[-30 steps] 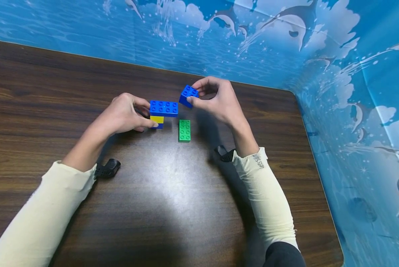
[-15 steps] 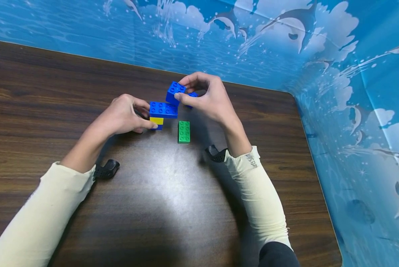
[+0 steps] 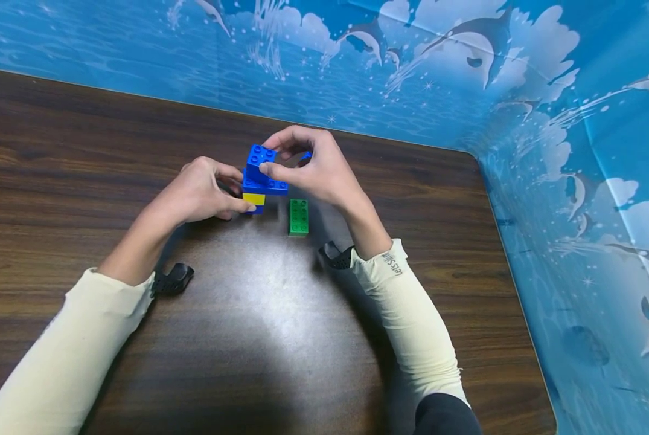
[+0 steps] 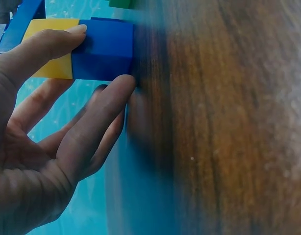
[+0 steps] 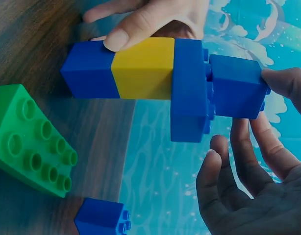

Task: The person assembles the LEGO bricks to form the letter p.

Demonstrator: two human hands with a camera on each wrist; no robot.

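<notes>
My left hand (image 3: 196,190) pinches the low part of a building-brick stack on the table, thumb on one side and fingers on the other. Lowest is a blue brick (image 5: 89,71), then a yellow brick (image 5: 143,68), then a long blue brick (image 5: 187,93) that juts out to the right. My right hand (image 3: 321,166) holds a square blue brick (image 3: 260,158) between thumb and fingers at the top of the stack. In the right wrist view, studs show between this brick and the long one, so it is not flush.
A green brick (image 3: 299,217) lies on the dark wooden table (image 3: 281,338), just right of the stack. Another small blue brick (image 5: 99,217) stands beyond it, mostly hidden behind my right hand in the head view. A blue dolphin-print sheet (image 3: 302,66) borders the table's back and right.
My right hand has moved left with the square blue brick, from beside the stack to over the long blue brick's left part. The left hand keeps its hold in place.
</notes>
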